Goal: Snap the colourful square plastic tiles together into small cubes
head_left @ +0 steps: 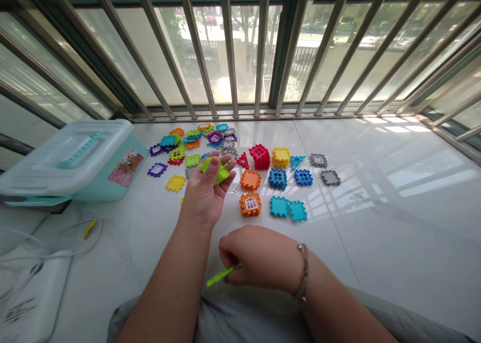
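My left hand (205, 195), palm up, holds a lime-green interlocking tile (215, 171) between thumb and fingers; whether more than one lies there I cannot tell. Lower down, my right hand (259, 258) pinches another lime-green tile (220, 277), seen nearly edge-on, above my lap. Beyond the left hand lies a loose pile of mixed tiles, among them a purple tile (157, 170) and a yellow tile (176, 183). To its right stand sorted groups: a red stack (260, 157), a yellow stack (281, 157), an orange stack (250, 204), a dark blue stack (277, 179) and turquoise tiles (279, 206).
A lidded turquoise box (101, 167) stands at the left. Below it lie white cables (48, 256) and a white device (37, 293). Grey tiles (330, 177) lie at the right of the groups on the glossy white floor (394, 207). Metal bars (229, 57) and windows border the back.
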Motion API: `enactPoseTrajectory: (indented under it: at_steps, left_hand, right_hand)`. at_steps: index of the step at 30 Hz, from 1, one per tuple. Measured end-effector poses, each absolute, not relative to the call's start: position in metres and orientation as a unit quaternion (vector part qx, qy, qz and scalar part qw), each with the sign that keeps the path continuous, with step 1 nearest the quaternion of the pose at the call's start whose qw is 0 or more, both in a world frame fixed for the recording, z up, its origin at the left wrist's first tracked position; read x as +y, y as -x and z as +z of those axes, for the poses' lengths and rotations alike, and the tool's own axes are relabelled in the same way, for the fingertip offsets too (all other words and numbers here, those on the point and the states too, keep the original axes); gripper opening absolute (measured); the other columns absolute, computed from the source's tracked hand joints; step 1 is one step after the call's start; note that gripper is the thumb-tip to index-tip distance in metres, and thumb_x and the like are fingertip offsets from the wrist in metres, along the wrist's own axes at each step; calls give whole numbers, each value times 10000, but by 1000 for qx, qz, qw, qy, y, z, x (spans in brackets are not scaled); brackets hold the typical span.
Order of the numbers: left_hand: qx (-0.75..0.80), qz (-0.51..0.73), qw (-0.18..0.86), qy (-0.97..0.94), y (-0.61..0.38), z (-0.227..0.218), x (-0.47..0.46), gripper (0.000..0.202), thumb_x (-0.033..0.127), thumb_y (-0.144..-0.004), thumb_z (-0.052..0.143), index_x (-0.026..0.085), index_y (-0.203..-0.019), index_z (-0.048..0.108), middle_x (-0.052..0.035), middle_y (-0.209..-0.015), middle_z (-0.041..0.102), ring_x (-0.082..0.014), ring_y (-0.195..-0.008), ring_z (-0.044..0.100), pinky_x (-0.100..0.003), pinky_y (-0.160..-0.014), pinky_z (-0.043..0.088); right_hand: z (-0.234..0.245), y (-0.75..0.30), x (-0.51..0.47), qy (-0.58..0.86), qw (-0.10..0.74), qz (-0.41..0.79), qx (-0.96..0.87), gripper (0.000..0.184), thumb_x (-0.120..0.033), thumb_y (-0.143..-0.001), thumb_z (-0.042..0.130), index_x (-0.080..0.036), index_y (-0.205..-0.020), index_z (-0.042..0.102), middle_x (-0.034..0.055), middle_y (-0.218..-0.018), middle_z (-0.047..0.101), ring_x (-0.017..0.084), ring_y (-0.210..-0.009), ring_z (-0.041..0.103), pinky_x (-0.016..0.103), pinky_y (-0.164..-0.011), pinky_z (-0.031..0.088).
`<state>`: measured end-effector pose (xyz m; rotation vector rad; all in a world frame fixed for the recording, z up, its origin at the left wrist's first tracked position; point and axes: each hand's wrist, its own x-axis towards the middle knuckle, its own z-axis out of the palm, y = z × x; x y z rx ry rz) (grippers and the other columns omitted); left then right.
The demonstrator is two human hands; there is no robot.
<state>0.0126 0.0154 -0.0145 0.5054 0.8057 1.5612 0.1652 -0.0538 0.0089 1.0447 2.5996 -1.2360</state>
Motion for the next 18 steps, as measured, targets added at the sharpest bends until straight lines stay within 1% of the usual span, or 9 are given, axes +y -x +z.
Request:
enactPoseTrajectory:
  at_steps: [2, 5, 6, 8, 10, 12, 13, 15, 18]
  left_hand:
    - [342, 681, 608, -221, -11, -15, 16, 574, 419, -746, 1065, 201, -1175, 752, -46, -1142, 843, -165, -998, 840, -230, -851, 677]
    - [335, 683, 607, -229, -10, -15, 15, 563, 431, -750, 1061, 209, -1168, 755, -41, -1148, 841, -166, -1012, 834, -235, -861, 667]
    - [334, 682, 607, -232, -10, -15, 15, 557, 437, -758, 1055, 212, -1171, 755, -40, -1153, 839, -165, -1016, 832, -236, -865, 664]
    - [334, 678, 610, -239, -10, -15, 14, 536, 441, -785, 1038, 219, -1182, 755, -39, -1168, 838, -161, -1021, 830, -237, -877, 658]
    - [333, 670, 616, -247, -11, -14, 13, 531, 438, -796, 1031, 222, -1192, 751, -42, -1184, 838, -162, -1030, 829, -244, -895, 656]
    - [340, 652, 628, -253, -12, -12, 11, 563, 433, -771, 1047, 216, -1194, 746, -52, -1180, 840, -175, -1035, 829, -258, -905, 659]
    - [348, 639, 636, -257, -13, -12, 10, 583, 431, -754, 1058, 209, -1192, 744, -60, -1174, 841, -185, -1038, 829, -270, -909, 662]
    - [368, 603, 656, -264, -16, -10, 8, 604, 421, -730, 1072, 193, -1183, 744, -80, -1170, 842, -201, -1037, 828, -295, -913, 669]
    - [388, 541, 691, -281, -19, -10, 5, 602, 391, -725, 1076, 179, -1186, 752, -81, -1132, 834, -185, -969, 812, -302, -882, 669]
  right_hand:
    - [14, -171, -52, -262, 16, -510, 819, 210, -350, -881, 890, -226, -903, 722, -65, -799, 705, 100, -682, 600, 229, -622, 397]
    - [22, -182, -49, -201, -55, -619, 757, 236, -315, -867, 901, -224, -879, 684, -94, -746, 628, 71, -637, 550, 197, -606, 408]
    - [23, -185, -48, -209, -95, -641, 733, 237, -307, -868, 894, -226, -875, 671, -90, -737, 606, 77, -635, 535, 200, -591, 406]
    - [24, -188, -44, -266, -226, -649, 676, 226, -292, -894, 838, -235, -885, 620, -77, -752, 557, 98, -655, 510, 216, -583, 411]
    - [21, -189, -39, -351, -386, -579, 627, 215, -270, -912, 773, -254, -914, 559, -75, -769, 510, 110, -654, 477, 231, -581, 409]
    - [15, -188, -34, -444, -488, -439, 610, 213, -245, -907, 743, -263, -923, 531, -80, -757, 491, 113, -631, 448, 242, -579, 396]
    - [12, -187, -31, -485, -508, -367, 611, 209, -238, -906, 738, -262, -920, 530, -83, -741, 489, 113, -617, 441, 248, -581, 392]
    - [5, -186, -26, -535, -502, -263, 627, 181, -235, -914, 729, -256, -933, 550, -89, -710, 495, 114, -596, 448, 257, -590, 390]
    - [-3, -186, -21, -545, -455, -218, 670, 154, -224, -929, 705, -237, -1046, 607, -94, -692, 510, 121, -591, 493, 264, -601, 393]
